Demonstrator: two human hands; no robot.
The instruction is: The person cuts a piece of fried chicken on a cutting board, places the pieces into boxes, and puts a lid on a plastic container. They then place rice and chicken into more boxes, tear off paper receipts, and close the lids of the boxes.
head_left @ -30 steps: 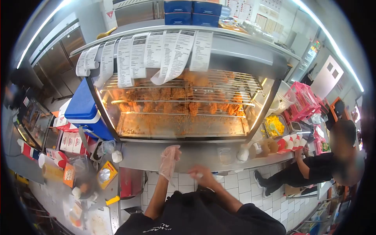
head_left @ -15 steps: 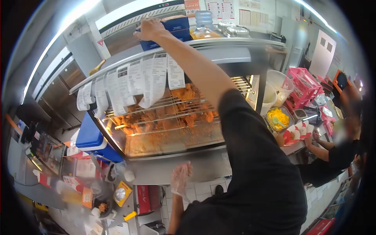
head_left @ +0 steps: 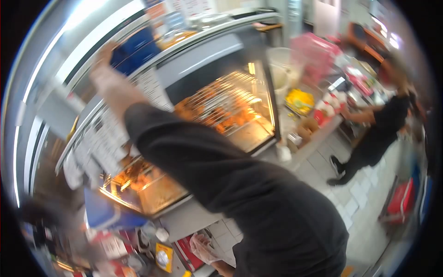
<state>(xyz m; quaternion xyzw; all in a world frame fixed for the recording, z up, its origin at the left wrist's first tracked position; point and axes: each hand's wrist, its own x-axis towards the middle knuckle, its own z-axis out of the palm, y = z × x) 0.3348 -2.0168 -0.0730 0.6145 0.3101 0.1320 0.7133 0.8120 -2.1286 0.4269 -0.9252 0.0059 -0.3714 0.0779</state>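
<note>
My right hand, bare and blurred, is at the left end of a dark blue box on top of a heated display cabinet. Blur hides whether its fingers grip the box. My left hand wears a clear plastic glove and hangs low in front of the cabinet, fingers loosely bent and no object visible in them. Behind the cabinet's glass, fried chicken sits on wire racks. Paper order slips hang along the upper edge, partly hidden by my arm.
A blue cooler stands by the cabinet's left end. Below lies a yellow packet near a red box. At right, a co-worker in black stands at a counter with yellow food and red-and-white cartons.
The view has swung right and tilted, showing more of the co-worker and the floor. My right hand stays at the blue box's left end; my gloved left hand remains low.
</note>
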